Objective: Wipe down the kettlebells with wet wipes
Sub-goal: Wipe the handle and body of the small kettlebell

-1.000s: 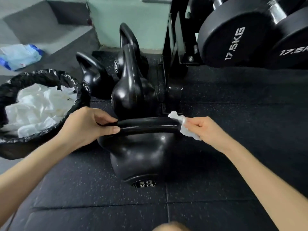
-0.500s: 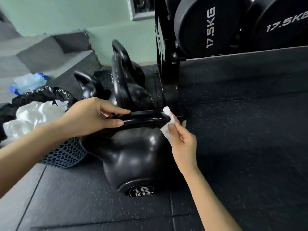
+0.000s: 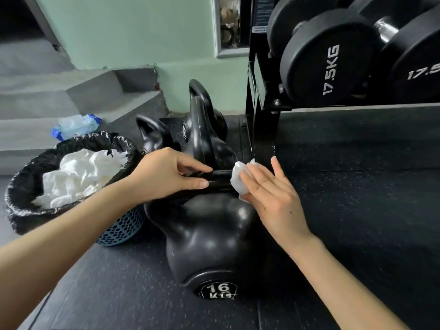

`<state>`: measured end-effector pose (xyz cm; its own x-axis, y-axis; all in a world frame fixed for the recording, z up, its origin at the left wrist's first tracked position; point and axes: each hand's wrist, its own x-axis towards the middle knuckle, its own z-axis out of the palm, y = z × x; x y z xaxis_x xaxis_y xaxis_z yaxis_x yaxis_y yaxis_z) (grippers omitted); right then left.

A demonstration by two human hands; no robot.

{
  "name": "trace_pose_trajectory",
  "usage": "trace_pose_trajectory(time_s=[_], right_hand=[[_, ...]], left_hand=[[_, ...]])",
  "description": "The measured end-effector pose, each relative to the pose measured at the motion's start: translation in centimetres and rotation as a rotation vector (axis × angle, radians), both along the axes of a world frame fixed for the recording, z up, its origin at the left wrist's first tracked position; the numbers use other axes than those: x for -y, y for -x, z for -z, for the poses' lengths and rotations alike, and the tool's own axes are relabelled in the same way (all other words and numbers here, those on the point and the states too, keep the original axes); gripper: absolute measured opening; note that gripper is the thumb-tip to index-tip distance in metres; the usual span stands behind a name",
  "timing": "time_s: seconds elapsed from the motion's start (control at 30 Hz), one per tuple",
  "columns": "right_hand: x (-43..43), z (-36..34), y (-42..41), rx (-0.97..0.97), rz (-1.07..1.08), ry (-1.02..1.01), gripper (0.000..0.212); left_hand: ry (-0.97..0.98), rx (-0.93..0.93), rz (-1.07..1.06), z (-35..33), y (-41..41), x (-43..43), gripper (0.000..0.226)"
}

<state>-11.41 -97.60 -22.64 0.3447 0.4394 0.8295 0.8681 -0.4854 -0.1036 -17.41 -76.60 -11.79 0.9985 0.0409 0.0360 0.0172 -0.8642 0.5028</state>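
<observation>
head | 16 kg kettlebell (image 3: 209, 236) lower centre on the floor, heavy, rigid, smooth; we judge its handle (image 3: 220, 174) the safest hold | left hand (image 3: 166, 177) closed round handle | right hand (image 3: 271, 194), fingers half-spread, presses soft wet wipe (image 3: 239, 181) against handle's right end

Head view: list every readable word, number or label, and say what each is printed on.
"16 KG": on the base of the nearest kettlebell.
"17.5KG": on the end of a dumbbell on the rack.
"17.": cut off by the frame edge, on the next dumbbell.
Small sticker on the rack post: too blurred to read.
Round mark on a rear kettlebell: unreadable.
</observation>
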Motion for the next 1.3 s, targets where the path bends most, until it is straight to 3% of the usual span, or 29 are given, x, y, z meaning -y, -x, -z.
trace_pose_trajectory(time_s=[0.13, 0.2, 0.3, 0.4, 0.53, 0.63, 0.77, 0.97, 1.1, 1.3], right_hand=[[-1.2, -2.1, -0.8, 0.168, -0.049, 0.263, 0.036], [-0.6, -2.3, -1.2, 0.134, -0.085, 0.295, 0.039], [0.6, -2.0, -0.3, -0.192, -0.161, 0.082, 0.048], [-0.4, -4.0, 0.9, -0.594, -0.175, 0.000, 0.039], [-2.1, -8.9, -1.1, -0.981, -0.245, 0.373, 0.017], [-2.8, -10.7, -2.2, -1.163, -0.336, 0.478, 0.020], [-3.5, -11.7, -3.6, -1.314, -0.314, 0.580, 0.033], [-6.9, -13.6, -5.8, -1.502, -0.325, 0.990, 0.059], [-7.8, -13.5, -6.0, -1.577, -0.433, 1.015, 0.054], [-7.5, -13.6, -5.0, -1.516, -0.488, 0.910, 0.035]], left_hand=[[0.225, 0.021, -0.032, 0.9, 0.4, -0.9, 0.031], [0.269, 0.048, -0.052, 1.4, 1.0, -1.7, 0.030], [0.214, 0.065, -0.069, 2.0, 2.4, -3.1, 0.039], [0.235, 0.101, -0.089, 2.8, 3.3, -4.2, 0.036], [0.266, 0.132, -0.095, 3.0, 3.2, -4.1, 0.032], [0.228, 0.126, -0.096, 3.0, 3.2, -4.6, 0.031], [0.150, 0.084, -0.119, 2.5, 3.7, -6.1, 0.033], [0.068, -0.090, -0.077, 0.7, 2.8, -6.3, 0.032], [0.089, -0.167, -0.164, 0.0, 2.7, -5.7, 0.031], [0.040, -0.187, -0.280, -0.6, 3.2, -4.1, 0.037]])
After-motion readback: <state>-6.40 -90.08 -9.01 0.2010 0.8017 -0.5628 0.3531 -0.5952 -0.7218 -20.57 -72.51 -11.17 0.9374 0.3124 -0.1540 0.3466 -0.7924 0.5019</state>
